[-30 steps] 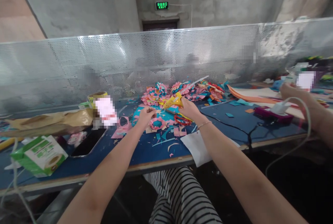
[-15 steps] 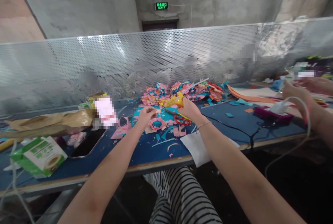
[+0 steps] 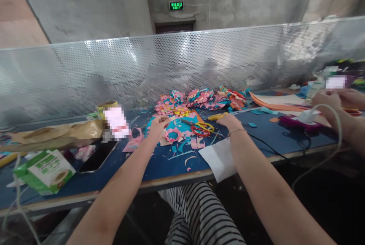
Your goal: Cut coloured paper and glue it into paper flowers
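My left hand (image 3: 159, 125) is closed in a pinch on a small pale paper piece (image 3: 172, 118), above the littered middle of the table. Just right of its fingers lies a ring of pink paper petals (image 3: 172, 135). My right hand (image 3: 230, 122) grips a yellow glue gun (image 3: 217, 116) low over the tabletop, its nozzle pointing left. Between the hands rest scissors with red and yellow handles (image 3: 200, 129), blades toward the left. Behind them, pink, blue and yellow paper flowers (image 3: 171, 102) are heaped against the perforated screen.
Paper scraps cover the blue table (image 3: 159, 167). At left are a green box (image 3: 45, 173), a dark phone (image 3: 98, 157) and brown paper (image 3: 57, 133). A white sheet (image 3: 218, 157) overhangs the front edge. A co-worker's hands (image 3: 327, 102) are at right, near a purple device (image 3: 299, 121).
My right hand has moved right and down with the glue gun, away from my left hand, uncovering the scissors and yellow flowers. My left hand has stayed nearly in place, still pinching the paper.
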A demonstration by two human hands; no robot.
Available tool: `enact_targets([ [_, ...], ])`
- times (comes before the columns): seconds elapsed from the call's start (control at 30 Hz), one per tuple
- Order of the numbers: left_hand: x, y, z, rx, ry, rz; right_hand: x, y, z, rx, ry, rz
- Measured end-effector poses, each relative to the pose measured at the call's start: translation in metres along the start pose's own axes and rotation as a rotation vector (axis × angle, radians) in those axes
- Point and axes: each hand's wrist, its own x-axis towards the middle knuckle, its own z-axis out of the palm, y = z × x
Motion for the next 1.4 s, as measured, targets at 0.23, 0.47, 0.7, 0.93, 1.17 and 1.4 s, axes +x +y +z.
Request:
enact_targets([
  [0.23, -0.003, 0.007, 0.002, -0.067, 0.008, -0.065, -0.017, -0.003, 0.004, -0.104, 0.350, 0.091],
  [0.47, -0.008, 0.010, 0.009, -0.100, -0.059, -0.124, -0.033, -0.066, 0.026, 0.356, 0.052, -0.586],
  [0.7, -0.004, 0.000, 0.007, 0.069, -0.100, -0.104, -0.071, -0.110, 0.056, 0.910, -0.280, -0.748],
  [0.93, -0.001, 0.000, 0.003, 0.575, -0.213, 0.105, -0.069, -0.109, 0.057, 0.930, -0.355, -0.627],
  [1.17, 0.006, 0.004, -0.026, 1.321, -0.384, -0.001, -0.061, -0.106, 0.056, 0.910, -0.320, -0.309],
  [1.4, 0.013, 0.000, -0.031, 0.962, -0.380, 0.009, -0.062, -0.106, 0.049, 0.939, -0.319, -0.235],
])
